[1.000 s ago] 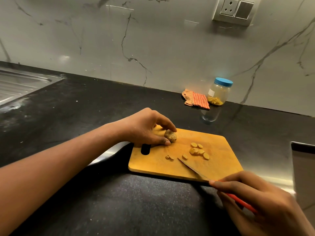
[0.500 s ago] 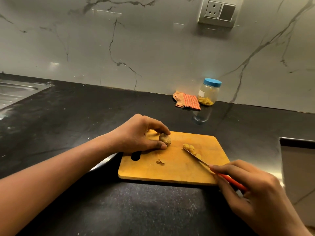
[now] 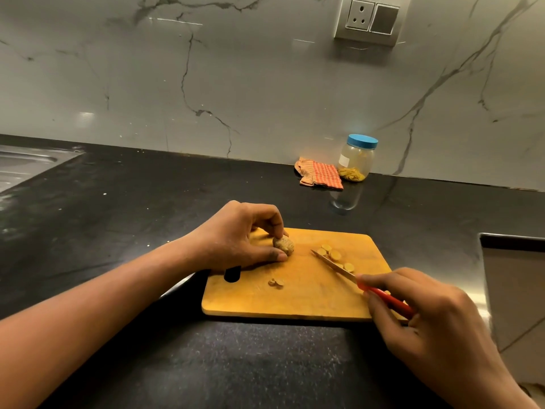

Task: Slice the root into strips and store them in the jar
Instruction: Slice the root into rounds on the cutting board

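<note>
You face a black stone countertop (image 3: 147, 231) backed by a grey marble-look wall (image 3: 265, 84) with dark veins, where a socket and switch plate (image 3: 370, 19) sits high up. A steel sink (image 3: 23, 166) shows at the far left, cut off by the frame edge. A yellow wooden cutting board (image 3: 295, 302) lies before you. Your left hand (image 3: 236, 237) rests at the board's left end, thumb and curled fingertips pinching a small knobbly root (image 3: 283, 245) that sits on the board. Your right hand (image 3: 436, 329), at the lower right, curls its fingers round the red handle of a knife (image 3: 336, 265). The blade lies low over the board, its tip just beside a cluster of round yellow slices (image 3: 331, 252). A few smaller cut bits (image 3: 275, 282) lie near the board's middle, apart from the slices. The jar (image 3: 356, 159), blue lid (image 3: 362, 141) on, stands at the back against the wall, well apart from the board, with yellow pieces in its bottom. An orange checked cloth (image 3: 320, 174) lies just to its left. Your right hand hides the board's near right corner and most of the knife handle. A pale panel (image 3: 516, 290) at the right edge is cut off, possibly an appliance side.
</note>
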Demonstrator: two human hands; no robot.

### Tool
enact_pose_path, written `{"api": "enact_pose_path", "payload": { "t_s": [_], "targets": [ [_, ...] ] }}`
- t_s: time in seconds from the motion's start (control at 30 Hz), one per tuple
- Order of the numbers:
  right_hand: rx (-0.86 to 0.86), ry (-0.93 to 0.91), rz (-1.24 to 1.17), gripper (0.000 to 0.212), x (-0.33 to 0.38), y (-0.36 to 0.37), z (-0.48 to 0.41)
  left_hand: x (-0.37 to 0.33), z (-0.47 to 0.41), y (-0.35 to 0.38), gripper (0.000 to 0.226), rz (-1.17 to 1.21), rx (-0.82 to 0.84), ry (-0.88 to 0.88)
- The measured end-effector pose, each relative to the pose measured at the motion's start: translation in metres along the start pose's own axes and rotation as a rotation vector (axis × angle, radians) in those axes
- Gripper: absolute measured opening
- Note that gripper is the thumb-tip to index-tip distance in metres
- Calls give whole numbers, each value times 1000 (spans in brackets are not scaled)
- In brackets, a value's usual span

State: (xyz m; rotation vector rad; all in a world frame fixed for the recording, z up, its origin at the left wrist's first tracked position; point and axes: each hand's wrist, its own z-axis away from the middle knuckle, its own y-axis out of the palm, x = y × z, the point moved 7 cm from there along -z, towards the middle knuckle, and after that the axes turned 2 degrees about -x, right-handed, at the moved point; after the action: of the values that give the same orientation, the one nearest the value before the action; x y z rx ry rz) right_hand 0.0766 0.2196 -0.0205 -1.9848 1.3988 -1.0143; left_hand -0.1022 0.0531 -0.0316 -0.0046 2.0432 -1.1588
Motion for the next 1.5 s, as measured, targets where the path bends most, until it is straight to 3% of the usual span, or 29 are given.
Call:
{"api": "enact_pose_path", "payload": {
  "t_s": [0.23, 0.43, 0.63, 0.83, 1.5],
  "targets": [
    [10, 23, -12, 25, 4, 5, -10, 0, 2, -7, 28, -39, 19, 4],
    [-20, 17, -83, 34, 18, 13, -19, -3, 3, -6, 46, -85, 36, 23],
    [-4, 41, -115, 28, 16, 18, -19, 1, 0, -5, 33, -45, 59, -41],
    [3, 64, -134, 30, 16, 17, -13, -7, -2, 4, 26, 17, -38, -18],
    [18, 71, -67, 31, 17, 21, -7, -10, -2, 4, 31, 54, 26, 109]
  ]
}}
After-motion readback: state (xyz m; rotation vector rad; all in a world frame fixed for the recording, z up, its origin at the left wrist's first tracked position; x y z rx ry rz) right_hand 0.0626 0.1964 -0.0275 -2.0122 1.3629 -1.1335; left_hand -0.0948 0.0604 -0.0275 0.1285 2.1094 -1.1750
